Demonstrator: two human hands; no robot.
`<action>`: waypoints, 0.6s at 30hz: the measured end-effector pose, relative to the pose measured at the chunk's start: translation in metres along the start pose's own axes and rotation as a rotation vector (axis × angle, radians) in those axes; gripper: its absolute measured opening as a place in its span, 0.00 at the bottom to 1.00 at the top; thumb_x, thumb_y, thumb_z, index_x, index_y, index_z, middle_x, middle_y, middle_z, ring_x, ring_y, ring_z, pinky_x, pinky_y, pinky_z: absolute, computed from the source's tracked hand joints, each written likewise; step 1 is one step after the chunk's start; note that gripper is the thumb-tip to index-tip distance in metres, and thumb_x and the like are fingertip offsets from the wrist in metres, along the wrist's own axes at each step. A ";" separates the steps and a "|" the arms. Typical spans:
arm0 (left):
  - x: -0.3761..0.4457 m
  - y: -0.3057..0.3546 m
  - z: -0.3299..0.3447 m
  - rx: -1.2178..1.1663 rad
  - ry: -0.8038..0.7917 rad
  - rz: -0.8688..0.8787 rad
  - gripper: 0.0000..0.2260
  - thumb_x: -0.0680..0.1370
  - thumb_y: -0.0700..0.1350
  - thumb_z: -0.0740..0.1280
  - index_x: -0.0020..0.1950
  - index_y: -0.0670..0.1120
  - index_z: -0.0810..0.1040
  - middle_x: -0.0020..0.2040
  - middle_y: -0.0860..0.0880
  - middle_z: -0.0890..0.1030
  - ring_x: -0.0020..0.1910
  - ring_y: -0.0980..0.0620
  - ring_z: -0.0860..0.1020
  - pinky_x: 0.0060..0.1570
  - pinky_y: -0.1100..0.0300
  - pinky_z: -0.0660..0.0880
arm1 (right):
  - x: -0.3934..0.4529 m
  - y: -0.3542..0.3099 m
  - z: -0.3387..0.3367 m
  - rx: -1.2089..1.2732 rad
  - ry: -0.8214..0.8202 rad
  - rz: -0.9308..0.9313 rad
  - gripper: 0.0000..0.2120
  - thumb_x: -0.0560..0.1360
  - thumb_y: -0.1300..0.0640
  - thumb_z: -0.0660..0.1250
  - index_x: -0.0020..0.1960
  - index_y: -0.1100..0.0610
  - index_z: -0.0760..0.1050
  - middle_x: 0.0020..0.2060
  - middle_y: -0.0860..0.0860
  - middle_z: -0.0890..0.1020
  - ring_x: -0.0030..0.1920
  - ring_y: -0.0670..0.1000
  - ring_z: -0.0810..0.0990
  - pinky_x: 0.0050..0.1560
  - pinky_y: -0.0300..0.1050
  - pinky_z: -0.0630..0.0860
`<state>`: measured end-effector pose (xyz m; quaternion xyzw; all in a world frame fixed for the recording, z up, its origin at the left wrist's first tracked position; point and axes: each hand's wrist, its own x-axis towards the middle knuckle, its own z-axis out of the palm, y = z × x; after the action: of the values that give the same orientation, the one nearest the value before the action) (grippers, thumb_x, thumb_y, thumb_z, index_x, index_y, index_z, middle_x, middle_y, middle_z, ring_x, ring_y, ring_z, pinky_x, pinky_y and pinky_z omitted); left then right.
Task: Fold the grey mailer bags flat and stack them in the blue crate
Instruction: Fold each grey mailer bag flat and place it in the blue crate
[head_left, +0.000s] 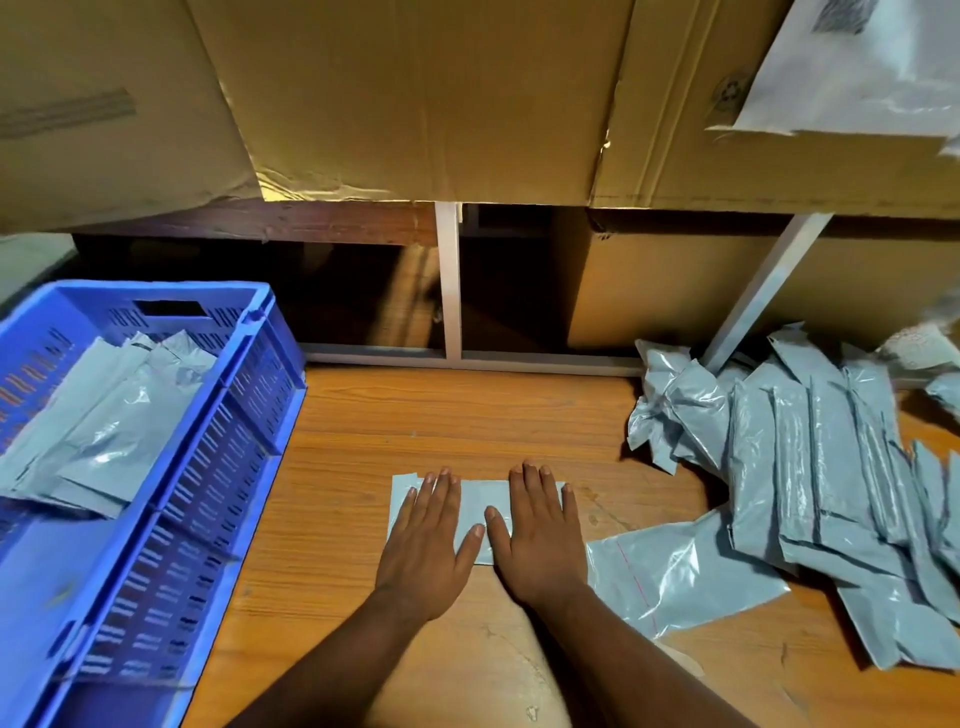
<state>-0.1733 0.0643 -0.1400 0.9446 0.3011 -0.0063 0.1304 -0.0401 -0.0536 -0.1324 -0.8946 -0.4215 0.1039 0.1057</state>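
Note:
A folded grey mailer bag (480, 500) lies flat on the wooden floor (467, 410) in the middle of the view. My left hand (428, 545) presses on its left half with straight fingers, and my right hand (537, 538) presses on its right half the same way. The blue crate (228, 415) stands at the left and holds several folded grey bags (104, 421). A loose pile of unfolded grey mailer bags (810, 467) lies at the right, with one flat bag (680, 577) close to my right forearm.
Large cardboard boxes (415, 98) hang over the back of the work area, with another box (675, 291) lower at the right. White shelf legs (449, 280) stand behind the floor space. A pale bag (857, 78) rests on a box at the top right.

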 end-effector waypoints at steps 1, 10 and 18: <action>0.001 -0.002 -0.001 0.003 -0.010 -0.005 0.38 0.78 0.70 0.28 0.82 0.49 0.38 0.82 0.52 0.36 0.82 0.51 0.36 0.78 0.51 0.36 | 0.001 -0.001 -0.002 0.020 -0.019 -0.006 0.36 0.84 0.34 0.36 0.85 0.53 0.42 0.83 0.50 0.42 0.83 0.51 0.38 0.80 0.54 0.31; 0.023 -0.021 -0.048 -0.012 -0.006 -0.134 0.23 0.85 0.49 0.59 0.81 0.49 0.63 0.80 0.48 0.64 0.79 0.48 0.60 0.78 0.50 0.52 | 0.025 0.024 -0.044 0.032 -0.096 -0.185 0.33 0.79 0.35 0.55 0.77 0.55 0.67 0.72 0.54 0.71 0.73 0.60 0.68 0.69 0.54 0.68; 0.031 -0.018 -0.088 -0.053 -0.103 -0.248 0.17 0.74 0.51 0.75 0.61 0.57 0.79 0.63 0.55 0.75 0.67 0.50 0.71 0.66 0.51 0.60 | 0.033 0.016 -0.074 -0.025 -0.158 -0.347 0.25 0.72 0.41 0.74 0.65 0.51 0.80 0.58 0.55 0.79 0.59 0.59 0.78 0.60 0.49 0.72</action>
<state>-0.1643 0.1185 -0.0619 0.8949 0.4084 -0.0628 0.1689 0.0128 -0.0455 -0.0691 -0.7987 -0.5779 0.1489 0.0775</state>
